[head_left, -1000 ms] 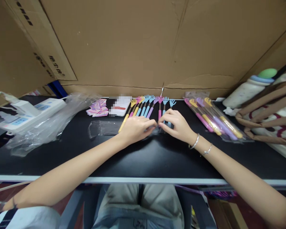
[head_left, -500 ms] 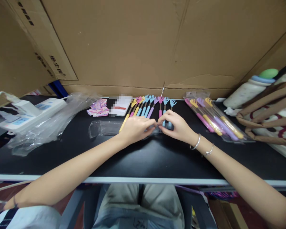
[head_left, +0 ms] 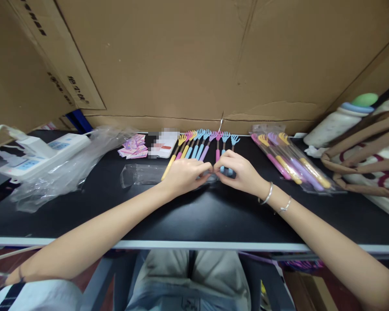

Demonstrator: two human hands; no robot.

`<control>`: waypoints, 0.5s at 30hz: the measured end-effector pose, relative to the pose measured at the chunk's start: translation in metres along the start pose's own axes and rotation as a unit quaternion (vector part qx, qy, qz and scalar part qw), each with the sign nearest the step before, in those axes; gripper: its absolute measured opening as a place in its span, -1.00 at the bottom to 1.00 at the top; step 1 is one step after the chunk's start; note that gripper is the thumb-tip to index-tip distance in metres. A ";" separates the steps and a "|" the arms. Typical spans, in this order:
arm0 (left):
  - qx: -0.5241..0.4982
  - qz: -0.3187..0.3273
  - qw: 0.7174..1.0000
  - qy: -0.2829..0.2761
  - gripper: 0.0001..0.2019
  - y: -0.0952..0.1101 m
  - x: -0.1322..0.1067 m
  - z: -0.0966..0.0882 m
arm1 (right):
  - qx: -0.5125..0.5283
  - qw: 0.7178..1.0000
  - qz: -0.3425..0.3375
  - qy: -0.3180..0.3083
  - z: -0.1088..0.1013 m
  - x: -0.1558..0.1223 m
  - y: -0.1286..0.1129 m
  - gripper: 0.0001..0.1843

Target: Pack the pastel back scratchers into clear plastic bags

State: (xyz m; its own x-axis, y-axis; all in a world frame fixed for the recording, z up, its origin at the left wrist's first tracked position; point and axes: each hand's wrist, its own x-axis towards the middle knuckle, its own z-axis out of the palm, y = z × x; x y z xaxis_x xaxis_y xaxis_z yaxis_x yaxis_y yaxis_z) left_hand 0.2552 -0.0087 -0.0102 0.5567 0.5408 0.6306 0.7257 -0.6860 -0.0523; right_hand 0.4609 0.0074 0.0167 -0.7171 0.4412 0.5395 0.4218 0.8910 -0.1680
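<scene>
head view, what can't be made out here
All in the head view:
- Middle of the clear sleeve: covered by the left hand.
- Lower ends of several claw-headed sticks: behind the left hand and right hand.
- Print on the pink cards: too small.
- Cloth bag: cut off by the right edge.

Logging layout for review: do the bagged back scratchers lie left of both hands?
No, the bagged back scratchers lie to the right of the right hand.

Facing you, a brown cardboard wall (head_left: 168,60) fills the upper frame, with a printed strip (head_left: 56,54) at upper left. Your black tabletop (head_left: 214,220), softly gleaming, spans the middle to a pale edge (head_left: 214,245); below are a grey chair (head_left: 99,280) and reddish floor (head_left: 1,265).
</scene>
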 end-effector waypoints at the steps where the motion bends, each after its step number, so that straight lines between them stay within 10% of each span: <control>1: 0.000 0.000 1.000 0.000 -0.88 0.000 0.000 0.000 | 0.002 1.000 -0.001 -0.001 0.000 0.000 0.000 -0.89; 15: 0.002 0.002 1.000 0.030 -0.79 -0.001 0.000 0.000 | -0.003 1.000 0.023 -0.011 0.003 -0.003 0.002 -0.95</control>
State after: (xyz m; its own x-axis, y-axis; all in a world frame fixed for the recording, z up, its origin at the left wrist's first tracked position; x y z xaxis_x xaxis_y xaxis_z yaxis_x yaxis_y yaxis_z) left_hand 0.2546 -0.0082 -0.0101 0.5350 0.5078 0.6752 0.7251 -0.6862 -0.0585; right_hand 0.4625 0.0083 0.0122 -0.7087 0.4835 0.5138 0.4578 0.8693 -0.1866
